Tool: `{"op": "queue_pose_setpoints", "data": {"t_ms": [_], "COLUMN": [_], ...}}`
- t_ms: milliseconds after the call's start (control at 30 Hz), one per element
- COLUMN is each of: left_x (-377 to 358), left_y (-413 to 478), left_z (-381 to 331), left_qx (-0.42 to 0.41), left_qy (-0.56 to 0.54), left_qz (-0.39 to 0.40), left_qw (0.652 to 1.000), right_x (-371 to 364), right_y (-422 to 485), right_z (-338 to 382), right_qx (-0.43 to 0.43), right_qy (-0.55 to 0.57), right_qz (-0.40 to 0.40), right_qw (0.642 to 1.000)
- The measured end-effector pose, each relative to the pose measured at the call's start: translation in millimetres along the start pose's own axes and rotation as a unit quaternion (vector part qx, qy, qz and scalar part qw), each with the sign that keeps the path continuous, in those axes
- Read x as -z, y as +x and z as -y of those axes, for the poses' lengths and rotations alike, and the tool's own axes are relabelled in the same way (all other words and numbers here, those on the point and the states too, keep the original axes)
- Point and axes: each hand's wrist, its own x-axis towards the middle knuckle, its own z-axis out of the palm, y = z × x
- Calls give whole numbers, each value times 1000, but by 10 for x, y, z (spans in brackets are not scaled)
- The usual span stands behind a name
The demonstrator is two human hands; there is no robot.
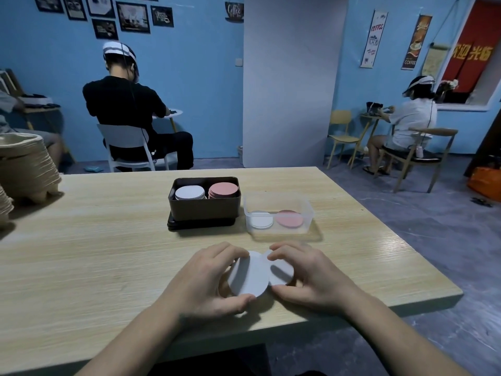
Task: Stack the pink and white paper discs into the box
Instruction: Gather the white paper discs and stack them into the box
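Lying at 6 o'clock, white discs are gripped by left hand and right hand fingers; dark box and clear tub are seen at 12 o'clock.

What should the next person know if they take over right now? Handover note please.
Left hand: grip on a white disc, tilted up off the table.
Right hand: grip on a second white disc, partly behind the first.
Dark box: white stack on the left, pink stack on the right.
Clear tub: a few white discs and pink discs.
Done: which container is the target is unclear, so progress cannot be judged.
Left: place the two held discs, then move the rest.
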Motion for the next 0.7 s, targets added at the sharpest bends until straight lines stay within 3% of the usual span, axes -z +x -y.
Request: {"op": "queue_pose_setpoints", "data": {"t_ms": [333,700], "left_x": [-10,-20], "left_y": [-7,-18], "left_z": [-19,27], "left_qx": [26,41], "left_qy": [37,-9], "left_qz": [-28,-53], "left_qw": [999,998], "right_x": [-188,-178], "right_y": [133,136], "right_z": [101,86], "right_qx": [33,23], "right_qy": [38,100], "right_qz": [33,-34], "right_qw": [998,994]}}
